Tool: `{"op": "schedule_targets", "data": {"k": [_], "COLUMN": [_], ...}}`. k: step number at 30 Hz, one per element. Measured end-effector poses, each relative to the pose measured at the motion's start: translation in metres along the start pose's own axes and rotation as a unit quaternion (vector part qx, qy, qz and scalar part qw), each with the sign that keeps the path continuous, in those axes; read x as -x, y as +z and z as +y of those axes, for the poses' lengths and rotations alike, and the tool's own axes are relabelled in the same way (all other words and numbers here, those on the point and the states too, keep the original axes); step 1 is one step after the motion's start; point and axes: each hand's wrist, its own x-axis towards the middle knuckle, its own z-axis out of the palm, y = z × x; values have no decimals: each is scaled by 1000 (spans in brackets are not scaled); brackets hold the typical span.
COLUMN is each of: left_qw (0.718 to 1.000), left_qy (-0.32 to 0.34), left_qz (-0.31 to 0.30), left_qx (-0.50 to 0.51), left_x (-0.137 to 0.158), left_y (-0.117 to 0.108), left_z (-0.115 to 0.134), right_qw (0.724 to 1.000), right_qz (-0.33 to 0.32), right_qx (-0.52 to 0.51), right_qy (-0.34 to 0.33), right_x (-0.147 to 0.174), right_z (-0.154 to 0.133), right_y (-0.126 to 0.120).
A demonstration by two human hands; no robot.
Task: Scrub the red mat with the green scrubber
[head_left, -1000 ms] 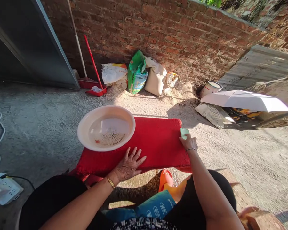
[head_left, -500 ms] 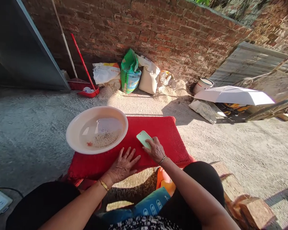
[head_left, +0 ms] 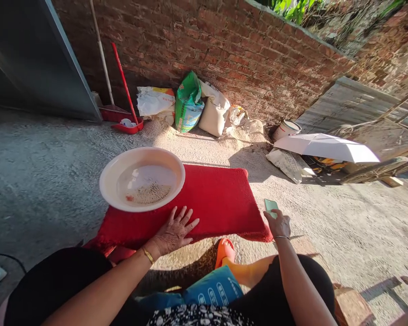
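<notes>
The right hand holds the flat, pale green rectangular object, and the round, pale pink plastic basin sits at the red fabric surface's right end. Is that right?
Not the end: the head view shows the round, pale pink plastic basin at the left end of the red fabric surface. The right hand holds the flat, pale green rectangular object.

A brick wall (head_left: 231,63) crosses the background, with plants (head_left: 294,10) above its sloping top. A dark panel (head_left: 37,59) stands at left; a grey corrugated sheet (head_left: 350,99) leans at right, behind a pale umbrella (head_left: 326,147). Sacks (head_left: 189,111) stand along the wall's foot. The rough grey floor (head_left: 54,181) is shaded at left, sunlit at right.
</notes>
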Motion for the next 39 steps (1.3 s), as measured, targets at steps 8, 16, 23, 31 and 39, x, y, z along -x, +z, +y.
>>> {"op": "schedule_targets", "data": {"k": [8, 16, 23, 31, 39], "left_qw": [1000, 1000, 1000, 1000, 1000], "left_qy": [-3, -2, 0, 0, -5], "left_qz": [6, 6, 2, -5, 5], "left_qx": [9, 1, 4, -3, -12], "left_x": [0, -2, -4, -3, -4], "left_y": [1, 0, -3, -1, 1], "left_z": [-1, 0, 1, -2, -1], "right_qw": [929, 965, 999, 953, 951], "right_qz": [-51, -29, -1, -21, -25], "right_qx": [-49, 2, 27, -75, -59], "right_qy": [-364, -259, -19, -293, -304], "right_x": [109, 83, 38, 79, 63], "right_z": [-47, -20, 26, -37, -38], "right_y": [43, 30, 2, 30, 42]}}
